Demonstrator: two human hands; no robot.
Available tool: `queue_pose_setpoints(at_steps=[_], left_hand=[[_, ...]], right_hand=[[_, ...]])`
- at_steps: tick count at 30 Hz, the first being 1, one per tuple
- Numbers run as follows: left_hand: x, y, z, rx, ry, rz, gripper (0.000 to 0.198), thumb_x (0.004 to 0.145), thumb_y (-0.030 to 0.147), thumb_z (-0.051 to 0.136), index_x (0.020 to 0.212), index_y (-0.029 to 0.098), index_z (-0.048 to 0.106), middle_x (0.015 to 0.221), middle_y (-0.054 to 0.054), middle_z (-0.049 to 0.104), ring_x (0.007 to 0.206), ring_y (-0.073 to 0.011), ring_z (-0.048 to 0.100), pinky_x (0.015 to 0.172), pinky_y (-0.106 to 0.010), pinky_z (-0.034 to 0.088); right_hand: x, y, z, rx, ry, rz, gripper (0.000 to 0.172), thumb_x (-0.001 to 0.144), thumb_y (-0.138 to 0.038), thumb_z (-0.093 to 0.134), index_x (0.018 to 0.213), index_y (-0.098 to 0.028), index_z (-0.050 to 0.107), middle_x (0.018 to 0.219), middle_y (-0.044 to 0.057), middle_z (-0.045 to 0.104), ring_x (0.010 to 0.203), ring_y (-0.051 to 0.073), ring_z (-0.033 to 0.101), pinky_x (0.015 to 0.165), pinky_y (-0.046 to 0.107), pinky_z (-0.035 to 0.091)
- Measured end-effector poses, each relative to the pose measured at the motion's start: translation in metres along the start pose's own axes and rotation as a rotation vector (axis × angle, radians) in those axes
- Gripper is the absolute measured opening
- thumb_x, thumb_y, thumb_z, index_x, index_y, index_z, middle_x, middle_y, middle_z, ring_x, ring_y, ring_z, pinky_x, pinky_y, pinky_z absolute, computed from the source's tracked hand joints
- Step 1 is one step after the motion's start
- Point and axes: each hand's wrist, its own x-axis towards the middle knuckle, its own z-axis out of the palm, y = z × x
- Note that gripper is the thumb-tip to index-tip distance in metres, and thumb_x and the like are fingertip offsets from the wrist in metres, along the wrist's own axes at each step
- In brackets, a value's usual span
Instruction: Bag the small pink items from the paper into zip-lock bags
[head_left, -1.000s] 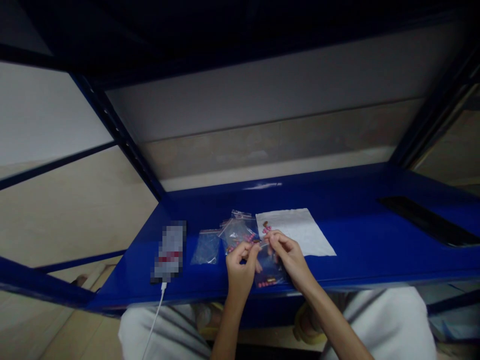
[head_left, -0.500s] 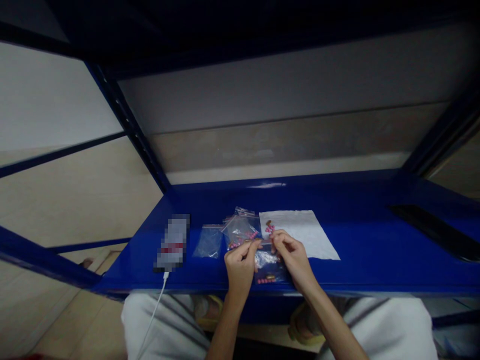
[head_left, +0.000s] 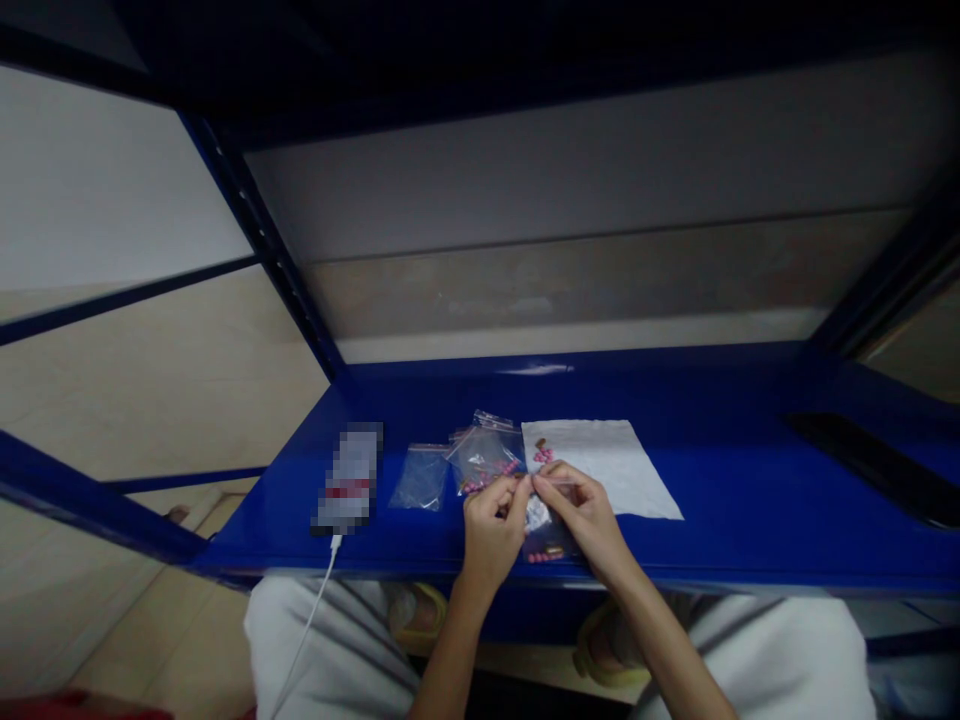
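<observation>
Delicately, the left hand [head_left: 491, 535] and right hand [head_left: 585, 515] pinch fingertip to fingertip on a small clear zip bag [head_left: 537, 516] at lower centre of the frame, a thin, slippery, almost weightless film best held flat near its seal.

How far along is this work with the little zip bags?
Done, it seems: one clear zip bag holds pink beads. In hand: the left hand and right hand pinch a second bag. Remaining: pink beads on the white sheet, and a third bag that looks empty.
</observation>
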Motion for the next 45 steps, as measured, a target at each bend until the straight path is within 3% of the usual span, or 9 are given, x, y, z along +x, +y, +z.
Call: queue_pose_setpoints(at_steps=[9,15,23,25,28,30,34,40,45], left_hand=[[0.001,0.002,-0.002,-0.03,0.067,0.068,0.025,0.085,0.025,0.046,0.072,0.014,0.064,0.047,0.002,0.056,0.041,-0.0073,0.049,0.046,-0.017,0.039],[-0.004,-0.005,0.0,-0.019,0.152,0.163,0.021,0.085,0.02,0.046,0.078,0.015,0.066,0.046,0.002,0.057,0.04,-0.0078,0.053,0.048,-0.016,0.042],[-0.009,-0.001,-0.003,0.081,0.166,0.359,0.018,0.084,0.017,0.048,0.089,0.019,0.065,0.075,-0.003,0.07,0.063,-0.0111,0.064,0.063,-0.019,0.049],[-0.013,-0.001,-0.01,0.072,0.229,0.352,0.018,0.083,0.017,0.051,0.094,0.02,0.064,0.087,-0.005,0.068,0.069,-0.0121,0.064,0.062,-0.02,0.05],[-0.018,-0.008,-0.027,0.094,0.48,0.309,0.024,0.08,0.016,0.053,0.102,0.02,0.062,0.102,-0.008,0.062,0.078,-0.014,0.062,0.059,-0.021,0.051],[-0.015,-0.018,-0.04,0.189,0.597,0.254,0.024,0.081,0.017,0.052,0.102,0.021,0.062,0.106,-0.009,0.059,0.087,-0.0168,0.061,0.07,-0.027,0.051],[0.001,-0.043,-0.059,0.519,0.481,0.139,0.029,0.084,0.023,0.047,0.111,0.02,0.057,0.115,-0.01,0.057,0.108,-0.0234,0.053,0.088,-0.04,0.045],[0.011,-0.064,-0.052,0.812,0.344,0.036,0.047,0.086,0.028,0.04,0.127,0.005,0.041,0.14,-0.018,0.032,0.131,-0.0293,0.026,0.1,-0.043,0.034],[0.008,-0.067,-0.046,0.877,0.249,-0.05,0.041,0.088,0.022,0.031,0.115,0.0,0.054,0.127,-0.021,0.049,0.123,-0.0292,0.039,0.102,-0.044,0.032]], right_hand=[[0.002,0.002,-0.001,-0.078,0.012,-0.065,0.021,0.074,-0.033,0.063,0.062,-0.017,0.059,0.072,0.001,0.055,0.065,0.013,0.05,0.061,0.024,0.038],[-0.001,0.001,-0.004,-0.172,0.018,-0.097,0.032,0.084,-0.035,0.05,0.058,-0.017,0.055,0.062,-0.001,0.048,0.058,0.012,0.045,0.057,0.024,0.034],[0.0,0.006,-0.003,-0.162,0.029,-0.006,0.032,0.081,-0.041,0.053,0.06,-0.017,0.054,0.055,-0.003,0.045,0.048,0.009,0.041,0.048,0.021,0.033],[0.002,0.007,-0.002,-0.163,0.049,0.079,0.033,0.081,-0.047,0.05,0.067,-0.017,0.057,0.045,-0.005,0.042,0.037,0.008,0.035,0.039,0.02,0.028],[0.013,0.003,0.0,-0.213,0.099,0.158,0.039,0.079,-0.054,0.049,0.076,-0.017,0.059,0.038,-0.006,0.041,0.029,0.007,0.029,0.033,0.02,0.02],[0.027,-0.004,0.002,-0.241,0.125,0.135,0.041,0.076,-0.055,0.051,0.073,-0.016,0.06,0.037,-0.007,0.04,0.03,0.006,0.028,0.034,0.02,0.019],[0.063,-0.015,0.013,-0.279,0.127,0.073,0.043,0.071,-0.054,0.058,0.084,-0.013,0.063,0.041,-0.006,0.045,0.032,0.006,0.028,0.035,0.02,0.019],[0.087,0.002,0.028,-0.385,0.039,0.021,0.066,0.064,-0.049,0.066,0.115,-0.009,0.054,0.066,0.004,0.065,0.048,0.014,0.054,0.043,0.023,0.038],[0.083,0.014,0.027,-0.456,0.037,-0.024,0.068,0.065,-0.046,0.064,0.122,-0.013,0.047,0.082,0.006,0.067,0.042,0.01,0.05,0.042,0.024,0.04]])
